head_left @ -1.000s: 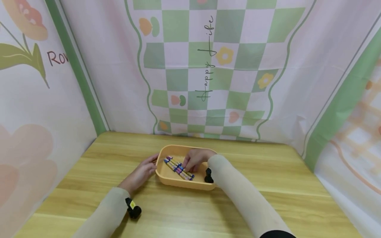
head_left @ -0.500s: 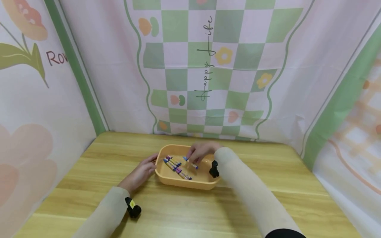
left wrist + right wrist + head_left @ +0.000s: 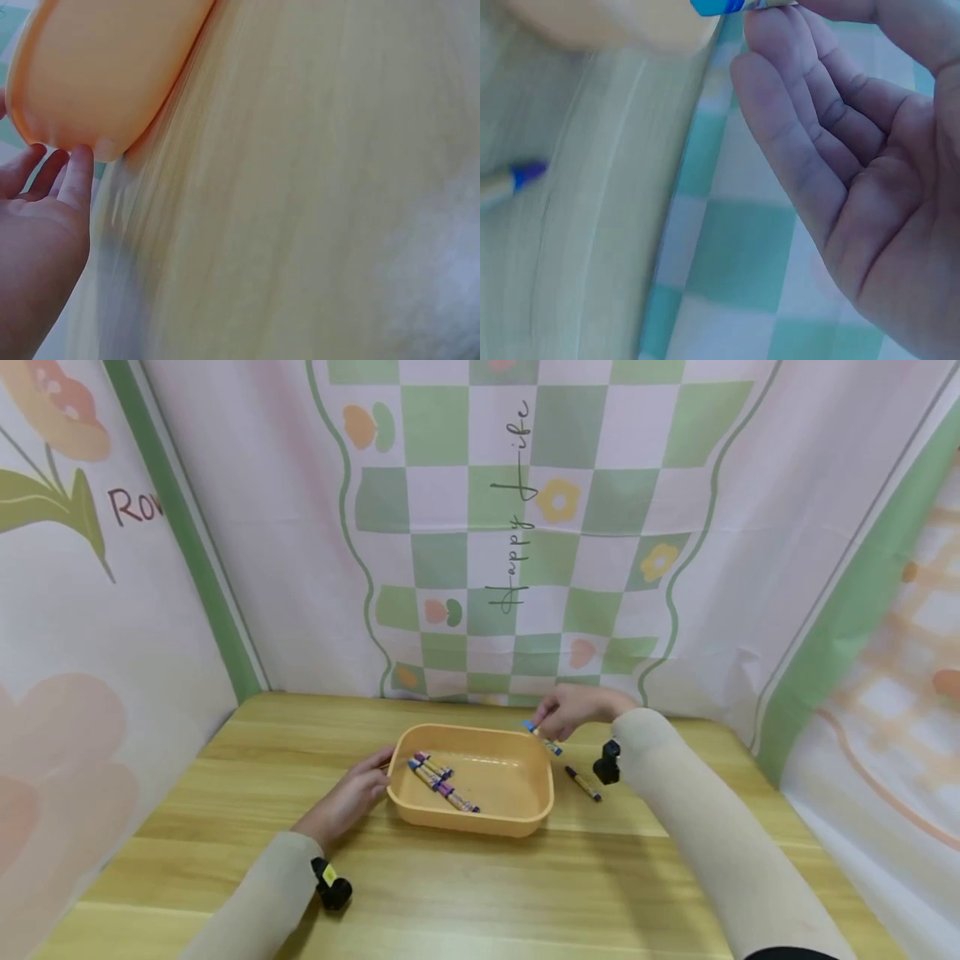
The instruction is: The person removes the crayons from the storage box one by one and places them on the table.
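Observation:
In the head view my right hand (image 3: 573, 708) is raised beyond the far right corner of the orange plastic bin (image 3: 468, 821), pinching a blue-tipped crayon (image 3: 551, 745) between thumb and fingers. The right wrist view has that crayon's blue tip (image 3: 714, 6) at its top edge. Several crayons (image 3: 427, 777) with purple, blue and pink tips lie in the left half of the bin. My left hand (image 3: 348, 802) rests at the bin's left end; the left wrist view has its fairly straight fingers (image 3: 77, 176) touching the outer wall.
A dark-tipped crayon (image 3: 583, 783) lies on the wooden table (image 3: 450, 893) just right of the bin. Behind the table hangs a green-and-white checked cloth (image 3: 510, 552), with patterned cloth along both sides.
My right hand has lifted the blue crayon out of the bin and moved right, past its far corner. The dark-tipped crayon on the table is now uncovered. My left hand stays at the bin.

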`<state>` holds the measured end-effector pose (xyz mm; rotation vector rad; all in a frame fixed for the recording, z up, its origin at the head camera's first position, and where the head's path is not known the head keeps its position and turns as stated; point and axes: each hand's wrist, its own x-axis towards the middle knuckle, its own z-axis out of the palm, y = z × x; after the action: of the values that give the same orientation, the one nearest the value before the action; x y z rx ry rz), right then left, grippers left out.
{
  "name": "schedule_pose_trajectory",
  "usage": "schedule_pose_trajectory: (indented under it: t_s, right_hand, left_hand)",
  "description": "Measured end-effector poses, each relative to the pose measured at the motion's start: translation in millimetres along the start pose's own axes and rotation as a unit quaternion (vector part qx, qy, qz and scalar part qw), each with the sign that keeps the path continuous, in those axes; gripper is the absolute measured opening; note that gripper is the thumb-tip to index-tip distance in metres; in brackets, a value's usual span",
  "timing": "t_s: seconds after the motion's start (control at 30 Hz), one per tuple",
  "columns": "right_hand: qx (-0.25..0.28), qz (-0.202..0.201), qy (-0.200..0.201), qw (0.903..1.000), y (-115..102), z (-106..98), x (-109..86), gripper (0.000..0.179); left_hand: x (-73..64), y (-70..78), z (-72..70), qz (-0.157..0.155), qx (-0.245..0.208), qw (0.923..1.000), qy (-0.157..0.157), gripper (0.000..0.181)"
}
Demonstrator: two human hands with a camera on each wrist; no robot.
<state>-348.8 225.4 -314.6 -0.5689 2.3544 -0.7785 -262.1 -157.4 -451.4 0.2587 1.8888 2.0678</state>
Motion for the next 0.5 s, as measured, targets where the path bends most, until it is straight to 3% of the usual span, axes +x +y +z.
schedule_pose_trajectory:
  t_s: [0.23,0.5]
  right_hand:
    - [0.009,0.020,0.028,0.9994,46,-6,-22.5,0.036]
    - [0.070,0.049,0.029,0.9959,94,9,-30.6,0.033]
  left_hand:
    - [-1.4,0.9,0.1,-0.005,-0.004,0.9999,0.010,0.067]
    - [-0.5,1.1,0.6,-0.005,0.006,1.0000,0.002,0.068]
